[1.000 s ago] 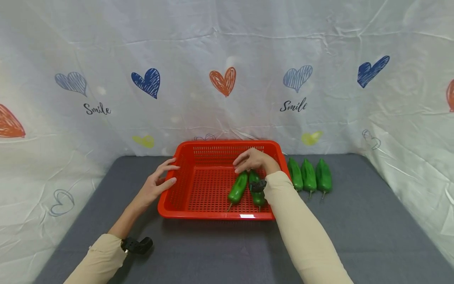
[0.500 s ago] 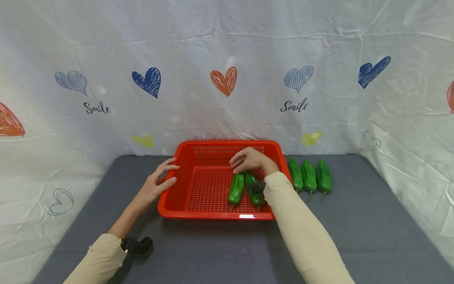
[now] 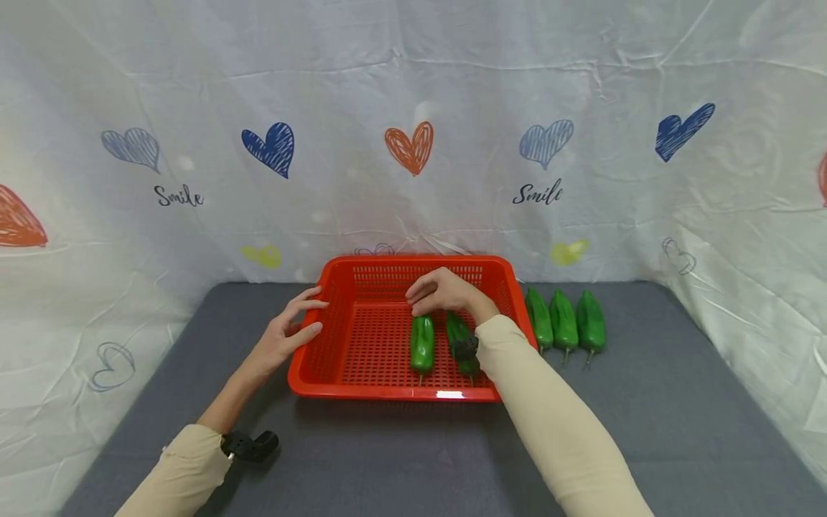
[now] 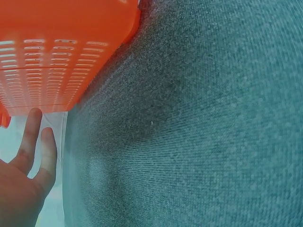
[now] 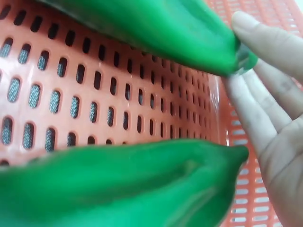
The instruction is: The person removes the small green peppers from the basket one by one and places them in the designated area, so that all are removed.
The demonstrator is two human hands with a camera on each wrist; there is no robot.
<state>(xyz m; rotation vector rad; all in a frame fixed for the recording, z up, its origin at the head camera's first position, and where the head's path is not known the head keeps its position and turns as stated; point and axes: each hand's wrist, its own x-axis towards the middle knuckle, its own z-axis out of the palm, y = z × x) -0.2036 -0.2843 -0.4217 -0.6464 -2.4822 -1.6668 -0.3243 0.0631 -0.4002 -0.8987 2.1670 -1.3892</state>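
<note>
In the head view, my right hand [image 3: 446, 294] reaches into a red plastic basket [image 3: 362, 392]. Thumb and fingers pinch the far, pointed tip of a green pepper [image 3: 423, 348] lying on the basket floor, its stem towards me. A second green pepper [image 3: 457, 330] lies just right of it, partly hidden by the wrist strap. The right wrist view shows the pinched pepper [image 5: 165, 33] above and the other pepper [image 5: 123, 184] below, apart from the fingers. My left hand [image 3: 284, 334] is at the basket's left side with fingers extended; whether all of them touch the rim is unclear.
Three more green peppers [image 3: 563, 319] lie in a row on the grey cloth-covered table [image 3: 400, 459], right of the basket. A white curtain [image 3: 413, 86] printed with hearts hangs behind the table.
My right hand has shifted a little left, and the pinched pepper has moved left and turned straighter. The gap between the two basket peppers has widened. The left hand has stayed put.
</note>
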